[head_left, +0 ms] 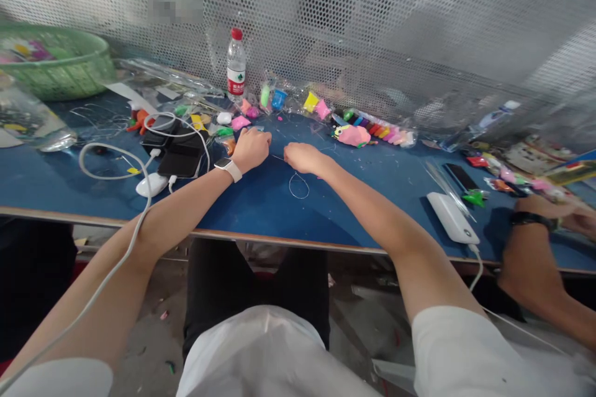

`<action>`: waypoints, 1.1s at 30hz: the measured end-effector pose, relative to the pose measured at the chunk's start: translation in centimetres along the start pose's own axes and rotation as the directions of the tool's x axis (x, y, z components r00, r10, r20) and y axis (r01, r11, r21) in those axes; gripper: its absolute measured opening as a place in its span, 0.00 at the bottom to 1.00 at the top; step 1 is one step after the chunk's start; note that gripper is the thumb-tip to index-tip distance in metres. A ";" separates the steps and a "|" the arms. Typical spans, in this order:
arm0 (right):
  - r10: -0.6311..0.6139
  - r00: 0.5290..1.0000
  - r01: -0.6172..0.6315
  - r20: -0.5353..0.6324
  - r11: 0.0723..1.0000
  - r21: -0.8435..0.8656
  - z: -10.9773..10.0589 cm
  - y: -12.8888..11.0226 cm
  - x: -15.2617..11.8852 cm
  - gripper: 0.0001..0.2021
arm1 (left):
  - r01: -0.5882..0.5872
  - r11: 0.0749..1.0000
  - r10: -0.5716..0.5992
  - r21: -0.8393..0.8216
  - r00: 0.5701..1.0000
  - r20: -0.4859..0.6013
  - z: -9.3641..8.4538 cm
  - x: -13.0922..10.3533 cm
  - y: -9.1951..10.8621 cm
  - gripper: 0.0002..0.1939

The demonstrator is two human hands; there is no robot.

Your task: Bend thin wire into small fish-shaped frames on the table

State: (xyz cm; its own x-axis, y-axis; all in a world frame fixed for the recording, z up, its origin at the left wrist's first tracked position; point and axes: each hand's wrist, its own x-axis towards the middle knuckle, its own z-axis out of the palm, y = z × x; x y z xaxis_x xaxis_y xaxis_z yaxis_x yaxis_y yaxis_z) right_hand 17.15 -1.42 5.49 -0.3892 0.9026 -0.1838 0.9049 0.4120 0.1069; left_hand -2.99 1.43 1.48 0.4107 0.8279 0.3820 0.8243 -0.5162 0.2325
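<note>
My left hand (251, 147), wearing a white watch at the wrist, is closed over the blue tabletop with its fingertips pinched. Just to its right, my right hand (303, 157) is also closed in a pinch. A thin pale wire (278, 158) runs across the small gap between the two hands, and each seems to grip it. Below my right hand lies a loop of the thin wire (298, 197) on the table. Beyond and to the right of my hands rests a pink clay figure (354, 135) with yellow and green parts.
Near my left forearm are a black phone (180, 160), white cables and a white mouse-like object (151, 185). A water bottle (236, 65) and clay packets (311, 101) line the mesh panel. A green basket (88, 68), a white power bank (452, 218) and a co-worker's hand (535, 206) flank me.
</note>
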 end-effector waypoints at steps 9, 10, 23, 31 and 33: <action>-0.101 0.988 0.117 0.117 0.983 -0.141 -1.9 -0.3 0.3 0.11 | 0.077 0.952 -0.125 -0.297 0.982 -0.144 1.4 1.4 -3.0 0.18; -0.108 0.989 0.123 0.105 0.981 -0.151 -1.8 0.1 -0.1 0.12 | 0.076 0.948 -0.128 -0.308 0.980 -0.152 1.4 1.4 -3.1 0.18; -0.247 0.963 0.233 -0.108 0.965 -0.123 1.3 3.1 -9.1 0.07 | -0.432 0.669 0.535 -0.604 0.845 -0.012 1.7 -1.5 0.7 0.12; -0.199 0.966 0.252 -0.164 0.860 0.444 3.4 4.6 -10.1 0.09 | -0.590 0.672 0.672 -0.448 0.740 0.034 0.4 -2.5 2.1 0.11; -0.192 0.967 0.252 -0.168 0.824 0.508 3.5 4.8 -9.9 0.09 | -0.601 0.665 0.688 -0.444 0.724 0.052 0.1 -2.5 2.0 0.11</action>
State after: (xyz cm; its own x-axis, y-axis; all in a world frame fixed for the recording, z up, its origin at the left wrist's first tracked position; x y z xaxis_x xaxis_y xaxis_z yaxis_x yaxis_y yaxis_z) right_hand 25.98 -8.86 4.38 -0.5789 0.8146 -0.0345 0.7350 0.5031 -0.4547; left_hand -2.34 -1.59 0.89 0.8847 0.2550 0.3903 0.1281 -0.9378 0.3226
